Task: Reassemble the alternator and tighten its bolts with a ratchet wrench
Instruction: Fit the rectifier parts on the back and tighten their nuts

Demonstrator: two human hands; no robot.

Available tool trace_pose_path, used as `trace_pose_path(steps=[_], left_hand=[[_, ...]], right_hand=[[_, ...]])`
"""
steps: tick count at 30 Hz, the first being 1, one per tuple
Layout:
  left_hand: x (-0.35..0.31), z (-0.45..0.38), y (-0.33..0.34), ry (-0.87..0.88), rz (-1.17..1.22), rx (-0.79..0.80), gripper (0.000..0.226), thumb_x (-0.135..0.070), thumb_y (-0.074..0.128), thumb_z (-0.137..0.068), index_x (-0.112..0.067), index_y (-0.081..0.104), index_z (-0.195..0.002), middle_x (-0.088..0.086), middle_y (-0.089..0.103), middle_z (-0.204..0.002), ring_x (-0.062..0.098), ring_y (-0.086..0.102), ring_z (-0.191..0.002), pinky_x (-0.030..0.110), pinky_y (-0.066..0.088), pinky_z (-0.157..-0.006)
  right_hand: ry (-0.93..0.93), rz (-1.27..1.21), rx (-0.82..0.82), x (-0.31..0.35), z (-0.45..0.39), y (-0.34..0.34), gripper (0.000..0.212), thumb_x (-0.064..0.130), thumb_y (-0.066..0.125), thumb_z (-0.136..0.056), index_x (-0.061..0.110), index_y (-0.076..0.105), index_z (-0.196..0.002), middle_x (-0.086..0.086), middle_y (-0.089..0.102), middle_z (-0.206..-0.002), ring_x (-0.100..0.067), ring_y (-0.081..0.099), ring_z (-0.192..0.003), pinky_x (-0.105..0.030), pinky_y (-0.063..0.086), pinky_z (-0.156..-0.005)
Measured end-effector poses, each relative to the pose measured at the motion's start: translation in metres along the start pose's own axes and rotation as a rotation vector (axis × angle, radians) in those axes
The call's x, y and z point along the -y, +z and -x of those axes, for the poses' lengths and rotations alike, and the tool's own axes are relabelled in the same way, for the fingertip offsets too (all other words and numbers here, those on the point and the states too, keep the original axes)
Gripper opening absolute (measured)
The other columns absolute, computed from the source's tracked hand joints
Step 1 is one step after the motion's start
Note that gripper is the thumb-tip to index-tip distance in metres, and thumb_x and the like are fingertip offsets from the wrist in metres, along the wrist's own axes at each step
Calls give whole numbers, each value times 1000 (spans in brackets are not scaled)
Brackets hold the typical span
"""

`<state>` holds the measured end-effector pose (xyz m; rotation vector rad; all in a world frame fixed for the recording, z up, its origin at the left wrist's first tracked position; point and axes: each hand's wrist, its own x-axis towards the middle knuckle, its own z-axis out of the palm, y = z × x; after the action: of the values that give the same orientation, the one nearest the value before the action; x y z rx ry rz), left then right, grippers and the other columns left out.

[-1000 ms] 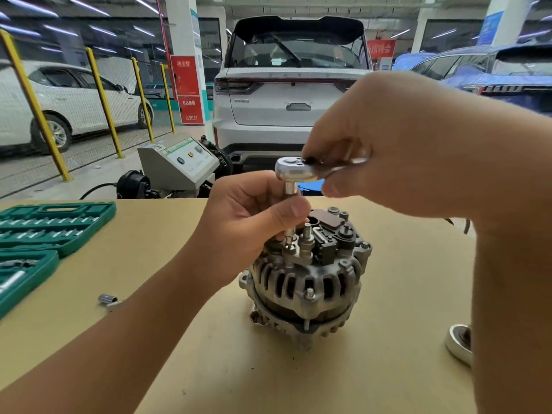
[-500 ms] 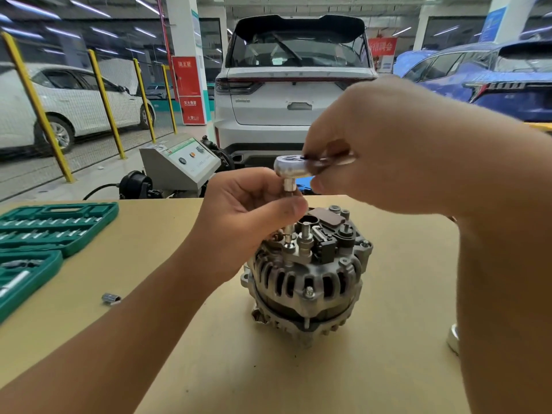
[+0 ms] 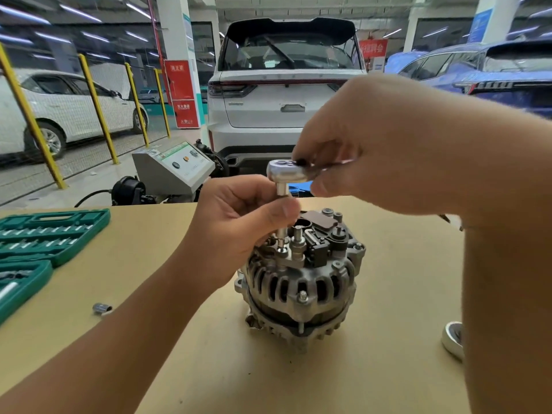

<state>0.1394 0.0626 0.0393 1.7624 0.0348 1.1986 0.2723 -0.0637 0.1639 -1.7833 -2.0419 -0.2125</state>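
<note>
A silver alternator (image 3: 301, 282) stands on the tan table (image 3: 388, 324), black regulator parts and studs facing up. A chrome ratchet wrench (image 3: 286, 172) stands over its top left, its extension and socket (image 3: 282, 240) reaching down onto a bolt. My left hand (image 3: 242, 222) pinches the extension between thumb and fingers, just above the alternator. My right hand (image 3: 373, 150) grips the wrench handle close to the head, and the handle is mostly hidden under that hand.
A green socket set case (image 3: 44, 234) lies open at the table's left edge. A loose socket (image 3: 101, 308) lies on the table left of my forearm. A round metal part (image 3: 452, 342) sits at the right, half hidden by my right arm. Parked cars stand beyond the table.
The ratchet head has shifted slightly left as my right hand swings the handle. My left hand keeps its pinch on the extension. The alternator has not moved.
</note>
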Motion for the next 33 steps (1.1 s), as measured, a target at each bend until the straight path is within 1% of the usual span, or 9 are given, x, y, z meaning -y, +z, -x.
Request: trace_pose_path(steps=[4,7,13,18,21,23,27,30,33], left_hand=[[0,1,-1,-8,-15,-11,23,-41,85,-81,-18,81,-84,31,56,-72,38,42,-50,21,36,-47],[2,2,3,19,-54,-64,21,-41,86,-80,-21,81,-82,24,63,-70,17,48,-48,19,37,-47],[-1,2,-3,-34,13,-10,22,-41,86,-79,-21,81,-83,12,68,-69,31,48,-58,17,41,-47],[0,2,-1,-20,-26,-39,26,-42,88,-78,-17,81,-84,24,63,-69,14,49,-49,19,40,-46],[-1,2,-4,-56,13,-17,27,-42,88,-76,-16,80,-82,13,67,-70,36,46,-52,18,41,-47],[0,2,-3,-56,-5,-58,29,-43,88,-74,-17,80,-81,10,69,-69,38,45,-53,17,40,-46],[4,4,4,-24,-57,-140,33,-49,88,-75,-17,80,-81,27,59,-67,17,44,-47,19,35,-44],[2,5,-1,-60,-9,-82,34,-49,88,-75,-16,80,-81,24,63,-69,28,45,-54,19,39,-45],[-1,5,-2,-74,8,-76,35,-48,90,-72,-16,80,-81,17,66,-69,33,45,-58,19,41,-46]], right_hand=[[-17,172,24,-5,-5,0,17,19,65,-95,34,74,-95,12,60,-85,-12,55,-80,-30,50,-67],[-34,192,39,-4,1,-7,4,30,72,-90,29,75,-93,13,59,-79,-6,53,-73,-22,45,-63],[0,71,47,-9,-2,-4,20,20,64,-98,37,72,-103,15,61,-90,-6,55,-81,-17,43,-64],[-31,110,14,-11,1,-8,6,29,73,-90,31,77,-94,12,62,-80,-4,55,-73,-21,48,-68],[-17,53,36,-11,-2,-7,17,23,67,-95,37,75,-101,16,62,-84,0,53,-75,-13,42,-63],[2,80,57,-11,-4,-3,24,18,61,-98,38,72,-104,15,59,-88,-3,52,-78,-16,43,-62],[-29,133,46,-11,-1,-5,11,24,69,-92,31,75,-99,11,62,-83,-9,57,-75,-23,47,-62],[-15,38,32,-12,-1,-6,20,23,71,-93,40,75,-103,17,64,-85,-1,56,-77,-19,47,-65],[-18,57,-9,-12,-2,-2,12,30,67,-95,36,76,-100,14,65,-89,-13,61,-83,-38,56,-77]])
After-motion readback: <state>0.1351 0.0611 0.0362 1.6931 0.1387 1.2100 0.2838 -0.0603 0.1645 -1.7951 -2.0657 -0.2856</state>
